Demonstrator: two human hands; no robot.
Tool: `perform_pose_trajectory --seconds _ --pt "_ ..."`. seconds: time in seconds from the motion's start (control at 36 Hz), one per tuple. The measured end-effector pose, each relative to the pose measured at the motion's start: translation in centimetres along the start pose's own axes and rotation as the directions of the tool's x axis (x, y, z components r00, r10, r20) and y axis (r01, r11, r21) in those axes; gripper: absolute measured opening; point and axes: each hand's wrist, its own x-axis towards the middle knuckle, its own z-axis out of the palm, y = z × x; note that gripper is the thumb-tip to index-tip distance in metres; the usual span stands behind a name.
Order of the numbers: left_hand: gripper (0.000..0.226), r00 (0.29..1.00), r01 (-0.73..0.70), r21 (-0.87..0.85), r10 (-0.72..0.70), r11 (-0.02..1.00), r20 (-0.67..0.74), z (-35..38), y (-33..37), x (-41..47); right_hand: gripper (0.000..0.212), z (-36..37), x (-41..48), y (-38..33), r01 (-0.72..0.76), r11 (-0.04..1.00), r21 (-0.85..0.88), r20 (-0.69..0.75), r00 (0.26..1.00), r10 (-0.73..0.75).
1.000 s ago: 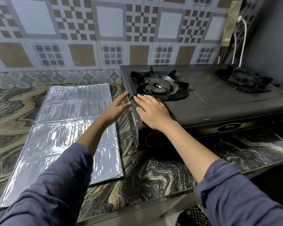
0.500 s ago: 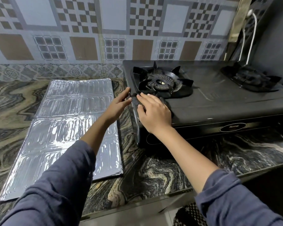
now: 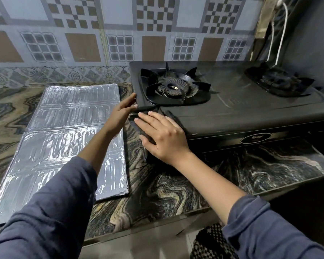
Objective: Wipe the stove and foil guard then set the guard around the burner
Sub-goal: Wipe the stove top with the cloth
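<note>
A black two-burner stove (image 3: 241, 113) stands on the marble counter, with its left burner (image 3: 173, 87) closest to me. A dark cloth (image 3: 148, 109) lies over the stove's front left corner. My right hand (image 3: 163, 135) presses flat on this cloth, fingers spread. My left hand (image 3: 123, 111) is open, its palm against the stove's left side and its fingertips touching the cloth's edge. The silver foil guard (image 3: 64, 139) lies flat and unfolded on the counter to the left of the stove.
The patterned tile wall (image 3: 120, 30) runs behind the counter. A white cable (image 3: 281, 34) hangs at the back right beside the right burner (image 3: 281, 83). The marble counter's front edge (image 3: 157, 221) runs below my arms. A black-and-white mat (image 3: 211, 243) lies on the floor.
My right hand has slid the cloth toward me and left, over the stove's front left corner. The left hand stays at the stove's side. The camera has tilted slightly.
</note>
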Motion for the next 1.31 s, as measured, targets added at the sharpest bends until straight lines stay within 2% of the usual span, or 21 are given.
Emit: perform_pose_trajectory --seconds 0.14,0.22,0.44,0.64,0.75,1.06,1.31 --pt "0.052 0.997 0.022 0.034 -0.020 0.999 -0.070 0.8 0.6 -0.2 0.046 -0.9 -1.1 2.7 0.219 0.972 -0.081 0.041 0.975 -0.216" --pt "0.046 0.990 -0.005 0.006 0.006 1.000 -0.139 2.3 1.2 -0.9 0.047 -1.5 -1.8 4.3 0.239 0.966 -0.099 0.046 0.971 -0.235" --pt "0.037 0.948 -0.058 0.139 0.099 0.989 -0.304 6.3 2.0 -3.4 0.043 -3.1 -4.0 8.1 0.142 0.986 -0.087 -0.002 0.990 -0.142" --pt "0.028 0.860 -0.011 0.288 0.156 0.958 -0.485 8.9 1.9 -5.0 0.044 -5.1 -5.4 12.0 0.025 0.999 -0.036 0.009 1.000 -0.024" --pt "0.027 0.846 0.007 0.289 0.148 0.957 -0.512 9.7 1.5 -6.3 0.046 -6.0 -6.2 13.4 -0.029 0.999 -0.026 0.019 0.999 0.029" --pt "0.057 0.830 0.121 0.284 0.060 0.951 -0.555 10.4 1.9 -8.5 0.045 -7.2 -8.1 17.0 -0.148 0.988 -0.035 -0.015 0.989 0.147" --pt "0.042 0.857 0.069 0.317 0.106 0.946 -0.504 9.9 1.9 -9.1 0.041 -7.8 -8.6 17.8 -0.313 0.950 -0.010 -0.110 0.944 0.310"
